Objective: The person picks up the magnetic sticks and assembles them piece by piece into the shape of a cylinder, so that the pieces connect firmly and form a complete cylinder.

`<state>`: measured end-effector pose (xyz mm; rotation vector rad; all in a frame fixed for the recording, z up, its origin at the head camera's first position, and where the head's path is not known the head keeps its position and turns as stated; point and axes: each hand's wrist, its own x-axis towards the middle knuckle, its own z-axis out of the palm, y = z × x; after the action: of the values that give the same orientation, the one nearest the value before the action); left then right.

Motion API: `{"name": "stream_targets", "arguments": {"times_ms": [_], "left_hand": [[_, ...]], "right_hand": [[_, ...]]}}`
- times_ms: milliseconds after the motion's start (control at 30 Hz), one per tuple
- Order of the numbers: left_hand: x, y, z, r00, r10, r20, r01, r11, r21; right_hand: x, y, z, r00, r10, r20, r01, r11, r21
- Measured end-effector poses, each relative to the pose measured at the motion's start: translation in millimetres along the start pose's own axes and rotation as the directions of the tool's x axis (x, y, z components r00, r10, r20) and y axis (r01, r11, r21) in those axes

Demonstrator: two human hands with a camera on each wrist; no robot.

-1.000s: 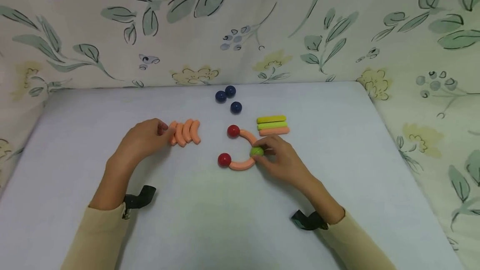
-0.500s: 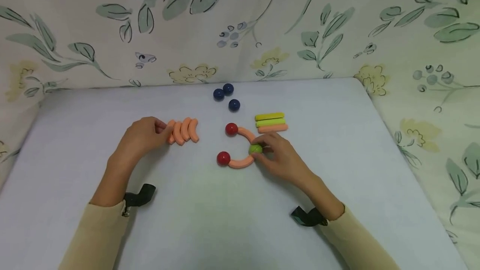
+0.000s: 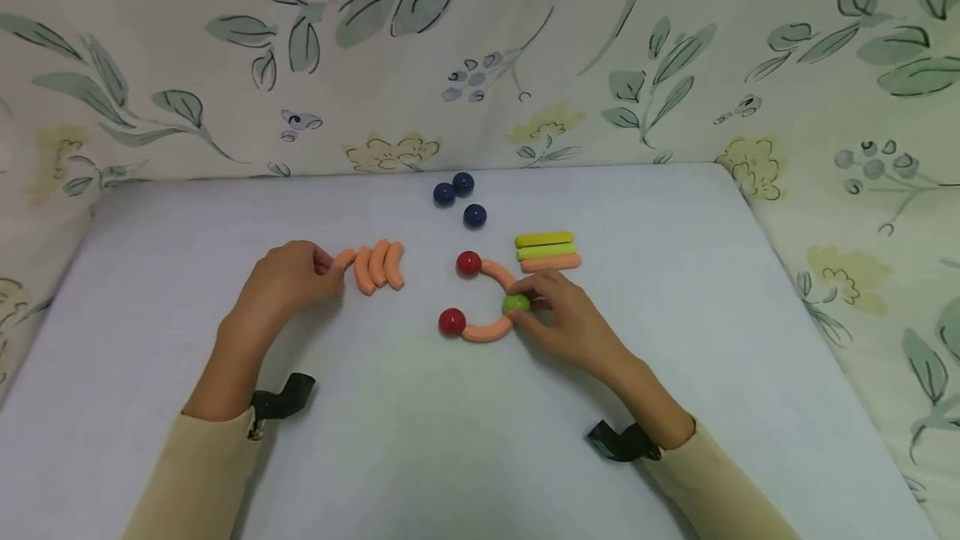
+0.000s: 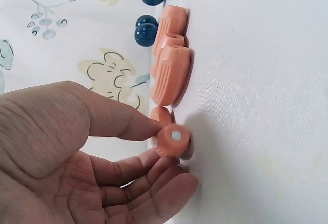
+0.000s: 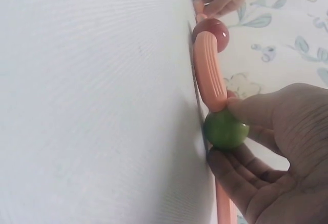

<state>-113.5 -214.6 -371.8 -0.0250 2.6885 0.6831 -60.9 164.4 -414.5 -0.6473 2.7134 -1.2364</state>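
Orange arc (image 3: 344,260), pinched in the left grip (image 3: 288,277), has just swung askew at nine o'clock of its row (image 3: 378,263), seemingly singled out (right grip (image 3: 564,315) pinches the green ball (image 3: 515,304), toward three o'clock).

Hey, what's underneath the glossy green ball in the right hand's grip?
Beside the glossy green ball, only smooth white tabletop and curved orange pieces show nearby. The spot directly beneath is covered by the ball and right hand, so it can't be seen.
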Motion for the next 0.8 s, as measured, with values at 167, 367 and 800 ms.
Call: {"name": "stream_targets", "arguments": {"times_ms": [167, 367, 800], "left_hand": [[-0.4, -1.2, -1.4, 1.000, -0.003, 0.016, 0.004, 1.000, -0.012], [-1.1, -7.0, -7.8, 1.000, -0.005, 0.022, 0.006, 0.999, -0.039], [1.2, -15.8, -16.3, 0.998, 0.041, 0.056, -0.037, 0.997, -0.067]], "right_hand": [[-2.4, 1.1, 0.4, 1.000, 0.007, -0.007, -0.008, 1.000, -0.014], [-0.6, 2.4, 2.6, 1.000, -0.005, 0.001, 0.005, 1.000, 0.013], [0.4, 0.5, 0.0, 1.000, 0.012, 0.012, -0.012, 1.000, -0.008]]}}
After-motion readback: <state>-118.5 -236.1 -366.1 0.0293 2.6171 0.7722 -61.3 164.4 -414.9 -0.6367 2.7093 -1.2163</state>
